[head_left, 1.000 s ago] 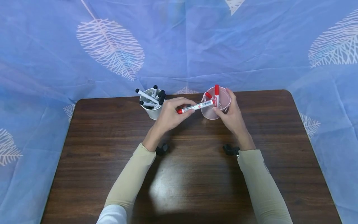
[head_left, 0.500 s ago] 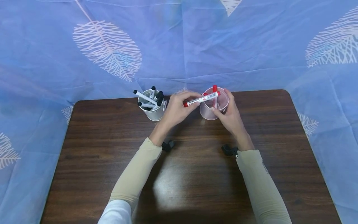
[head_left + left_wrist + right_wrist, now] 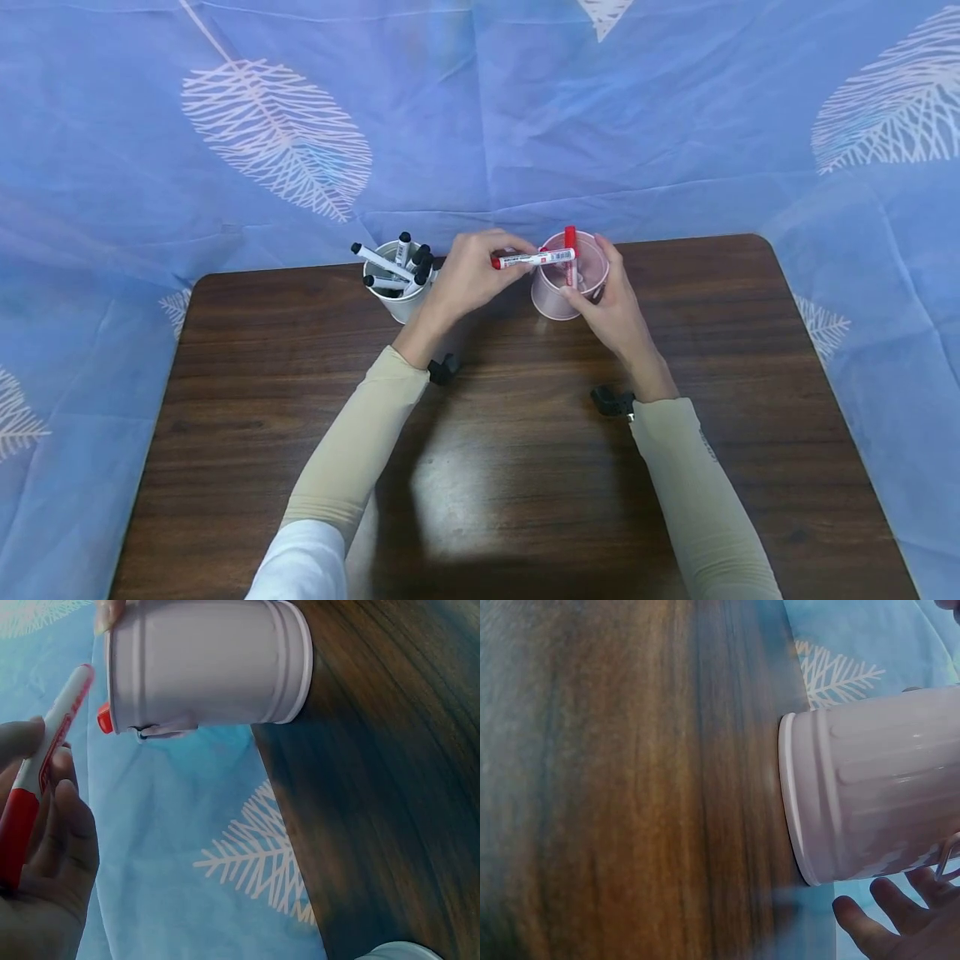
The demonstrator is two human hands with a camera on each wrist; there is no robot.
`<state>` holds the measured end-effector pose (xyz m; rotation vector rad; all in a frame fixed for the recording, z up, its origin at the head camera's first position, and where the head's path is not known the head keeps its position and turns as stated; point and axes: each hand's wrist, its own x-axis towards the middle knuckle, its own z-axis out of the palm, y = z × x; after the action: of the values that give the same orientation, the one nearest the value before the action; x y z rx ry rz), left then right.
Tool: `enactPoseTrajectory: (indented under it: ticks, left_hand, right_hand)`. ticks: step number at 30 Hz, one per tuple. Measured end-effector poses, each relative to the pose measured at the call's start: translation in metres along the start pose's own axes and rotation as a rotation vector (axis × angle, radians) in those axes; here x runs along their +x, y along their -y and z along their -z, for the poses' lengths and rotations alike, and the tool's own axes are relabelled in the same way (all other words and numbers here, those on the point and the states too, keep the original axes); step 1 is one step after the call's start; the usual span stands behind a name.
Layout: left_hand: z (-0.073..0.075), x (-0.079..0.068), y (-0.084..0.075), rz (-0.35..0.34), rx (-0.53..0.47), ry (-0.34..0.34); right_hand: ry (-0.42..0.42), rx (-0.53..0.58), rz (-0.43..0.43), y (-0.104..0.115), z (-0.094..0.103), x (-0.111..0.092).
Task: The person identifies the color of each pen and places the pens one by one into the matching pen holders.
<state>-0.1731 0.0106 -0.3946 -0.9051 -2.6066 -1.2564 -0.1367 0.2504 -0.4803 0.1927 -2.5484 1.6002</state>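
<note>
My left hand (image 3: pixel 480 271) pinches a white marker (image 3: pixel 534 259) with a red cap between thumb and fingers. In the head view the marker lies nearly level, its uncapped-side end across the pink bucket's opening; the left wrist view shows it tilted beside the rim. The pink bucket (image 3: pixel 557 302) stands upright near the table's far edge. Inside it leans another red-capped marker (image 3: pixel 571 240), and a further red cap (image 3: pixel 105 718) pokes out by the handle side. My right hand (image 3: pixel 618 312) holds the bucket, thumb at the near rim and forefinger at the right rim; other fingers show beside its wall.
Left of the pink bucket stands a white bucket (image 3: pixel 402 308) with several black-capped markers (image 3: pixel 382 260) leaning in it. Both are near the back edge of the brown wooden table (image 3: pixel 525 467). A blue leaf-patterned cloth (image 3: pixel 450 125) hangs behind.
My left hand has moved away from me and towards the pink bucket, bringing the red marker higher over the opening and nearly level. My right hand keeps its place at the bucket.
</note>
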Motion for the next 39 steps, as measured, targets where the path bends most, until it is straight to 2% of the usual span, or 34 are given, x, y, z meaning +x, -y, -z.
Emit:
enactPoseTrajectory:
  ticks: [5, 12, 22, 27, 31, 39]
  left_hand:
    - [-0.002, 0.001, 0.001, -0.012, 0.016, 0.048]
    - [-0.004, 0.002, -0.002, 0.012, 0.024, 0.073]
    - [-0.008, 0.011, -0.009, 0.035, 0.157, 0.115]
    - [-0.011, 0.013, -0.009, -0.008, 0.18, 0.111]
    - [-0.014, 0.011, -0.006, -0.049, 0.16, 0.094]
    - [-0.017, 0.009, -0.003, -0.04, 0.149, 0.11]
  right_hand:
    - [0.001, 0.018, 0.01, 0.001, 0.0, 0.0]
    - [0.009, -0.017, -0.006, 0.001, 0.0, -0.002]
    - [0.009, -0.015, 0.005, 0.001, 0.0, -0.001]
    - [0.007, -0.016, 0.026, 0.0, -0.001, 0.0]
    - [0.008, -0.026, 0.038, -0.001, -0.001, 0.001]
    - [0.004, -0.034, 0.048, -0.001, 0.0, 0.001]
